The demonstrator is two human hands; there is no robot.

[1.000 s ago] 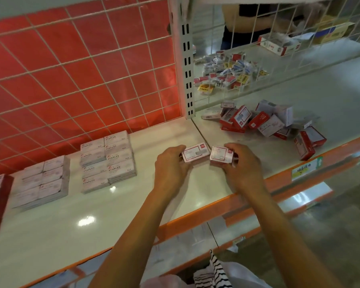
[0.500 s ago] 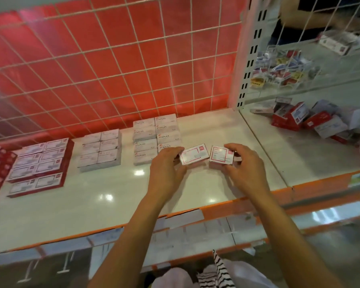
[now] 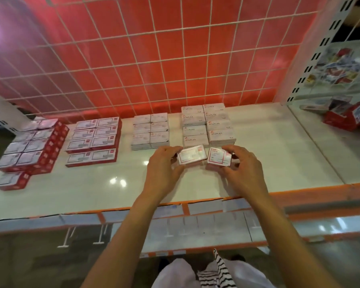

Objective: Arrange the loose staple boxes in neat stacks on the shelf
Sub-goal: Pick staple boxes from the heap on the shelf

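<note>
My left hand grips a red-and-white staple box just above the white shelf. My right hand grips a second red-and-white staple box beside it. Both boxes hover right in front of a stack of white STAPLES boxes. To the left stand a lower white stack, a red-and-white stack and a taller red-and-white stack. A single red box lies at the far left front.
A loose pile of red and white boxes lies on the neighbouring shelf section at the right. A wire grid over a red back panel closes the rear. The orange shelf lip runs along the front edge.
The view has swung left along the shelf, so the sorted stacks now fill the middle. Both hands have carried their boxes leftward, up to the front of the white STAPLES stack.
</note>
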